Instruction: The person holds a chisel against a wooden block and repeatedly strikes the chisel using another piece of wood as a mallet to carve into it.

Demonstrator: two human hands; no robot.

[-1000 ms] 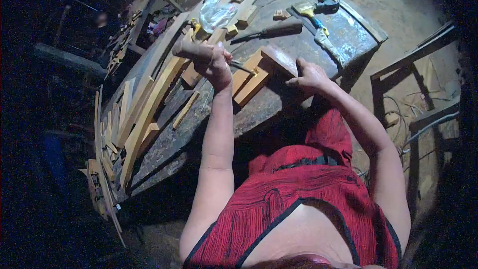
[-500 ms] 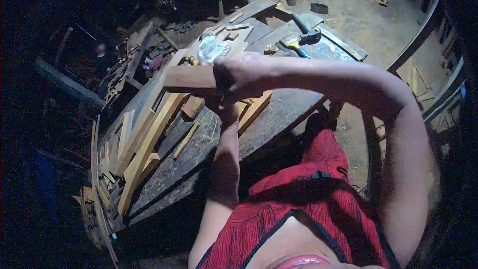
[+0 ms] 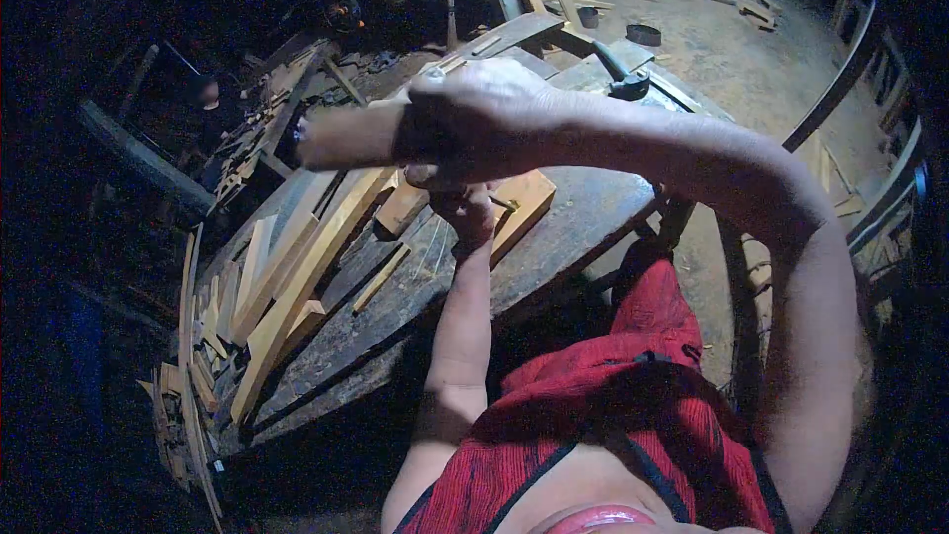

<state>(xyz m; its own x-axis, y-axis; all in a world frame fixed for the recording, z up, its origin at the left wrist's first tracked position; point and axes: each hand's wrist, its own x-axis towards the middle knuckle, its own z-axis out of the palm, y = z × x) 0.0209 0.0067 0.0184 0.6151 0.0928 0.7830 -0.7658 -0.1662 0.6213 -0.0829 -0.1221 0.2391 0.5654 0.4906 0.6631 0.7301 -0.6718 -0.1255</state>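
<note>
My right hand [image 3: 484, 104] is closed around a thick wooden block [image 3: 346, 138], raised above the workbench, its long end pointing left. Below it my left hand [image 3: 470, 213] is closed, partly hidden by the block hand and its shadow. A small thin piece shows beside its fingers, too unclear to name. Just right of the left hand lies a light wooden piece [image 3: 529, 200] on the dark workbench [image 3: 583, 222]. A shorter wood offcut [image 3: 400, 208] rests to the left.
Long wooden strips [image 3: 316, 267] lie along the bench's left side. A hammer [image 3: 625, 79] sits at the far right end of the bench. Scrap wood [image 3: 282, 89] is piled behind, with a person [image 3: 210, 94] in the dark at left. A round dark container [image 3: 643, 35] stands on the floor.
My right hand has lifted the wooden block a little and swung its end leftward; it is blurred now. The left hand stays low near the wooden piece. The view has shifted slightly.
</note>
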